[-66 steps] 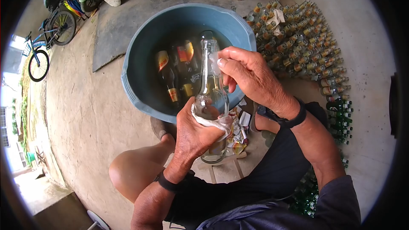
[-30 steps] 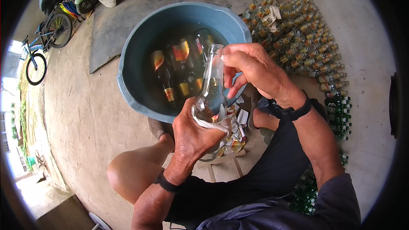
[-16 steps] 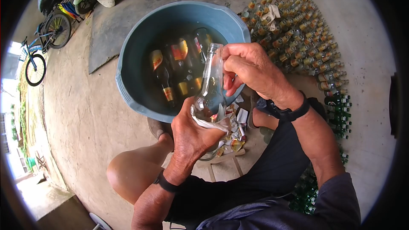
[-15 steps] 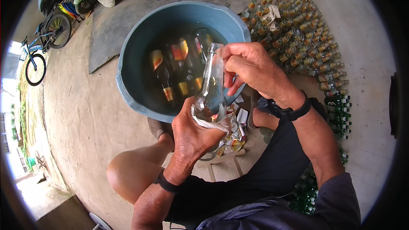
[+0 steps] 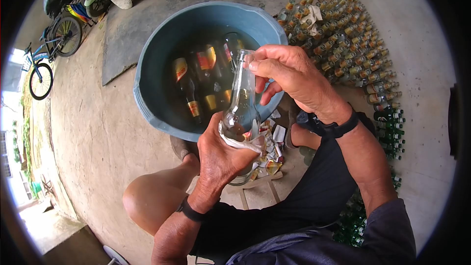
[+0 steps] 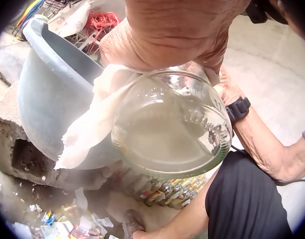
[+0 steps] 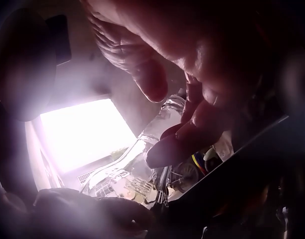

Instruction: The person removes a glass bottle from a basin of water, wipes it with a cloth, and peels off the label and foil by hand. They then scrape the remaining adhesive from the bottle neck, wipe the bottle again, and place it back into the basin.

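Crowding the work: blue tub holding labelled bottles just behind, stacked bottles on the floor to the right, label scraps below. Open concrete left of the tub. Clear glass bottle stands near upright over the tub's near rim. Left hand grip wraps its base with a white cloth; right hand pinches the neck.

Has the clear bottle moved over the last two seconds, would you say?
Yes. The clear bottle has shifted: its mouth now lies nearer the near rim of the blue basin.
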A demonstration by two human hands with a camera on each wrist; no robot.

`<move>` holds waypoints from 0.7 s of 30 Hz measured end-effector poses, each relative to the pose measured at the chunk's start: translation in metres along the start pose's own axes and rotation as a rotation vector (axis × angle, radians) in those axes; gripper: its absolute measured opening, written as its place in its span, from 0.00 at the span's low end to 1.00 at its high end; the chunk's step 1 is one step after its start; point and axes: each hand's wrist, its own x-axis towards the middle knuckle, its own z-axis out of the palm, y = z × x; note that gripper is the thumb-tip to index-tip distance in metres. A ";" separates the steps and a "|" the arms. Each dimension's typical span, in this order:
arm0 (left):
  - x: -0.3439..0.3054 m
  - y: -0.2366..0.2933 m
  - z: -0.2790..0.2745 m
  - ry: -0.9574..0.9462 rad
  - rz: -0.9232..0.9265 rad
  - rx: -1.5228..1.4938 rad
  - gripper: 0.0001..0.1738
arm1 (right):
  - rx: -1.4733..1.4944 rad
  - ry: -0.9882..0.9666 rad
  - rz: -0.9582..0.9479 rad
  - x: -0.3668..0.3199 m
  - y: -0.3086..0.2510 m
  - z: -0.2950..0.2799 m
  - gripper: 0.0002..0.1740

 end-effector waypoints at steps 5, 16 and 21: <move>-0.001 -0.001 0.000 -0.008 0.014 0.005 0.28 | 0.089 0.005 0.052 0.001 0.009 0.001 0.14; -0.001 -0.002 -0.002 -0.068 0.043 -0.090 0.28 | 0.208 0.057 0.043 -0.003 0.007 0.007 0.10; -0.001 0.002 -0.003 -0.101 0.036 -0.071 0.27 | 0.228 0.042 0.053 -0.003 0.006 0.007 0.12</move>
